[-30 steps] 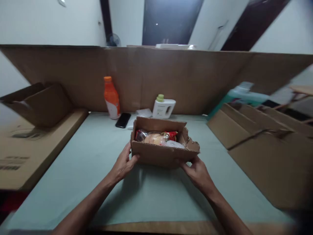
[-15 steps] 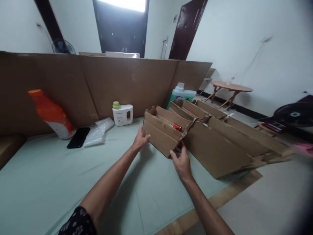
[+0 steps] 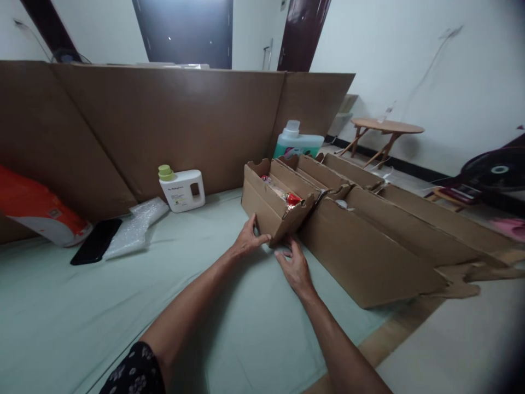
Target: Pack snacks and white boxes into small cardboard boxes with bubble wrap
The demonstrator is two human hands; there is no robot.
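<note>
A small open cardboard box [image 3: 262, 205] stands on the pale green sheet [image 3: 172, 295], its near lower corner between my hands. Inside it lie red and clear shiny wrapped items [image 3: 292, 198]. My left hand [image 3: 247, 239] grips the lower left side of the box, thumb stretched along its bottom edge. At the near end, my right hand [image 3: 296, 268] has curved fingers against the bottom of the box; the fingertips are partly hidden. Directly right of the box is a larger cardboard divider box [image 3: 361, 257] with several long compartments. A white rounded thing [image 3: 341, 203] shows in one compartment.
Behind stands a tall cardboard panel [image 3: 176, 115]. To the left are an orange bottle [image 3: 36, 202], a black phone [image 3: 96, 241], bubble wrap [image 3: 135, 229] and a white jug [image 3: 184, 190] with a green cap. A teal liquid bottle [image 3: 297, 143] stands behind the boxes.
The small box has moved up against the divider box and turned, showing more of its contents. My left hand has slid toward its near corner. The view has shifted right and down.
</note>
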